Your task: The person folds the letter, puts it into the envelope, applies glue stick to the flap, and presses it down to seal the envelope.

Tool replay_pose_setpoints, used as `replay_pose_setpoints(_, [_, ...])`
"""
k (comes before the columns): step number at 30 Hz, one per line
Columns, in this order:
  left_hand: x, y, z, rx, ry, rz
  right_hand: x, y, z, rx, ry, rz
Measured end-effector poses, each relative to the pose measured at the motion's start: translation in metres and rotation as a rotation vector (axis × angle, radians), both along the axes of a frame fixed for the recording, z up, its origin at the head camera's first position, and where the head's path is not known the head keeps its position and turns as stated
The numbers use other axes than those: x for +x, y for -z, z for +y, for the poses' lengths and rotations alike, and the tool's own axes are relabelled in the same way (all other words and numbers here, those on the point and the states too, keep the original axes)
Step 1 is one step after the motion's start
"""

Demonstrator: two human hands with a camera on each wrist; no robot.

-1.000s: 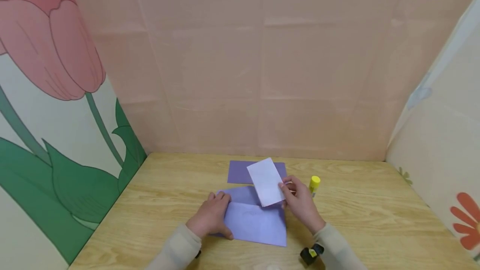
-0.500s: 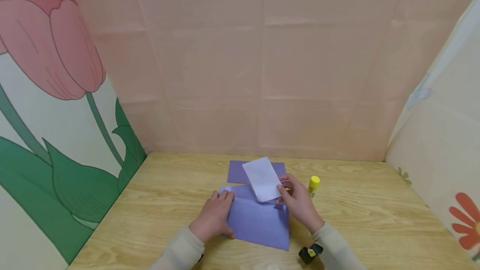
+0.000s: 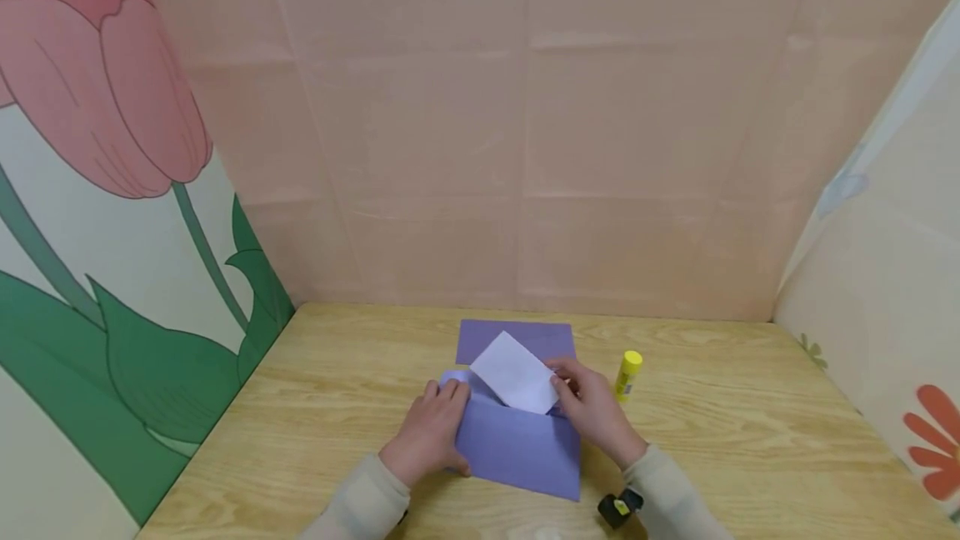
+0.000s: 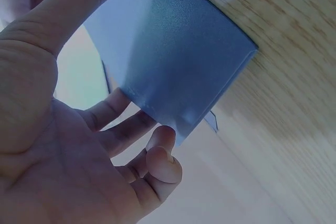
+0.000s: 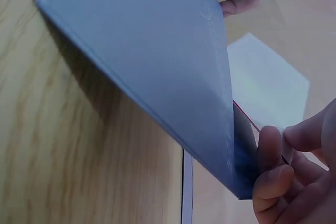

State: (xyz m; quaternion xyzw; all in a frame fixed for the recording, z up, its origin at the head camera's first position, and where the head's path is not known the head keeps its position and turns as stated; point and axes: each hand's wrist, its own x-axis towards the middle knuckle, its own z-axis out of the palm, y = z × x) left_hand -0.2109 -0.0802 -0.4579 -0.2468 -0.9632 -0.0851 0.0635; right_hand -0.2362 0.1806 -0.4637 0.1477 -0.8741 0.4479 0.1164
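Observation:
A purple envelope (image 3: 517, 457) lies tilted toward me, its long opening facing away. My left hand (image 3: 430, 432) grips its left end, thumb on the near face and fingers behind; the left wrist view shows that grip on the envelope (image 4: 178, 51) close up. In my right hand (image 3: 596, 407) a white card (image 3: 513, 377) is pinched by its right edge. The card slants over the opening, its lower edge right at the envelope's mouth. From the right wrist, the card (image 5: 270, 80) shows behind the envelope, with curled fingertips (image 5: 273, 182) beside the envelope's corner.
A flat purple piece of paper (image 3: 480, 340) lies just beyond the envelope on the wooden table (image 3: 337, 390). A yellow glue stick (image 3: 628, 375) stands right of my right hand. A pink sheet (image 3: 420, 148) hangs behind the table.
The right hand has turned the white card leftward and lowered it to the envelope's mouth. The left hand has shifted the envelope slightly right, and its near face has tilted.

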Motion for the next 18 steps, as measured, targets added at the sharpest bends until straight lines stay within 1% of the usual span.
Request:
replay_pose_setpoints(3, [0.0016, -0.0009, 0.0003, 0.001, 0.004, 0.018, 0.0004, 0.0008, -0.0009, 0.063, -0.002, 0.050])
replay_pose_setpoints(7, [0.0038, -0.0021, 0.0010, 0.000, 0.013, 0.050, 0.0007, 0.0023, -0.0020, 0.121, -0.006, 0.056])
replay_pose_setpoints(9, [0.0046, -0.0029, 0.0014, 0.000, 0.014, 0.059, 0.0006, 0.0032, -0.0024, 0.149, -0.008, 0.067])
replay_pose_setpoints(13, [0.0051, -0.0036, 0.0020, 0.003, 0.015, 0.067, 0.0008, 0.0037, -0.0039, 0.204, -0.016, 0.124])
replay_pose_setpoints(18, [0.0049, -0.0021, 0.0012, 0.008, 0.021, 0.076, 0.0030, 0.0020, -0.0068, 0.293, -0.003, 0.182])
